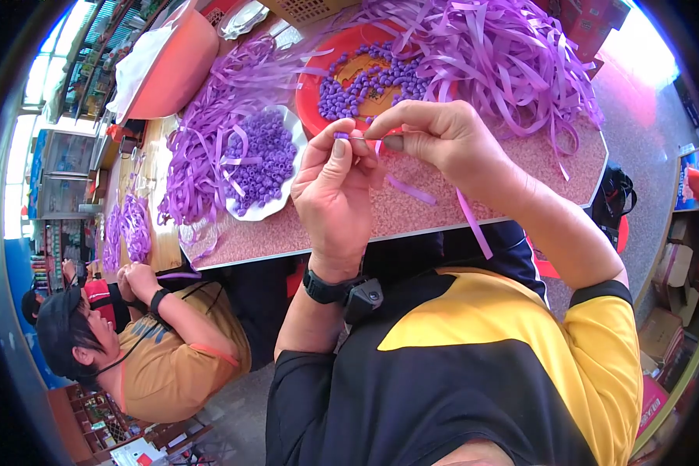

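Above the table's front edge, my left hand (332,190) pinches a small purple bead (341,135) between thumb and forefinger. My right hand (450,140) grips a thin needle (358,138) with thumb and forefinger, and its tip reaches the bead. Whether it has passed through the bead is too small to tell. A purple ribbon (472,224) hangs below my right hand. Left of my hands, a white scalloped bowl (297,140) holds loose purple beads (262,167). Just beyond them, a red basin (307,97) contains more purple beads (380,74).
Purple ribbons (489,62) heap at the back right, and another bundle (190,171) lies left of the bowl. A pink tub (182,66) with white cloth stands at the far left. A co-worker in an orange shirt (186,349) sits at my left, hands raised by the table (412,225).
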`<move>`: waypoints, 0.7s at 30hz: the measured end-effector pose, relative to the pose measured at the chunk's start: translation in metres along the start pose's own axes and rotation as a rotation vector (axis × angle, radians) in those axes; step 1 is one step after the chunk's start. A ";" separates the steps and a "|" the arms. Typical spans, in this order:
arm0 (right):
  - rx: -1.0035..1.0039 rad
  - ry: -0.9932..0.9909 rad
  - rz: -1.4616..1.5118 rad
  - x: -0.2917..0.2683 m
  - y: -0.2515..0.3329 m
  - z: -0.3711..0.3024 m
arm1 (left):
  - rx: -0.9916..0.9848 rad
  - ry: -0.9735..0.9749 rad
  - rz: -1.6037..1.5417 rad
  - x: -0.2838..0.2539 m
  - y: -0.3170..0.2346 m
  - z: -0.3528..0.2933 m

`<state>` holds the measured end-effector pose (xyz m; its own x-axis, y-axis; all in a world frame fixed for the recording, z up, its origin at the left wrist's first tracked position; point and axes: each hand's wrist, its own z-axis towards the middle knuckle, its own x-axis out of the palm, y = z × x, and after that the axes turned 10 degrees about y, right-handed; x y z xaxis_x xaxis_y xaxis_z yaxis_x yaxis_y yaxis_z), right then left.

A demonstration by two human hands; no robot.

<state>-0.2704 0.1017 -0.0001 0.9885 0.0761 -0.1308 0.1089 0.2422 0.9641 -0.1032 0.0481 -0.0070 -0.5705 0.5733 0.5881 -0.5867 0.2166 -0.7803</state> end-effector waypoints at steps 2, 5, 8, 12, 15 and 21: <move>0.048 0.015 0.085 -0.003 0.007 0.000 | 0.007 0.014 0.011 0.001 -0.002 -0.001; 0.036 -0.036 0.036 0.000 -0.001 -0.001 | -0.001 0.041 -0.002 0.000 0.000 -0.003; -0.153 -0.184 -0.375 0.008 -0.011 -0.004 | -0.024 0.027 -0.049 -0.004 0.007 -0.003; -0.254 -0.218 -0.612 0.009 -0.007 -0.006 | -0.037 -0.026 -0.079 -0.002 0.006 -0.004; -0.037 -0.102 -0.403 0.005 -0.001 -0.007 | -0.021 -0.012 -0.050 -0.008 0.007 -0.004; 0.027 -0.072 -0.286 0.003 0.002 -0.005 | 0.004 -0.005 -0.031 -0.007 0.006 -0.002</move>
<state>-0.2678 0.1076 0.0006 0.9220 -0.0611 -0.3824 0.3862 0.2182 0.8962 -0.1011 0.0470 -0.0165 -0.5546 0.5626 0.6132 -0.6063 0.2315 -0.7608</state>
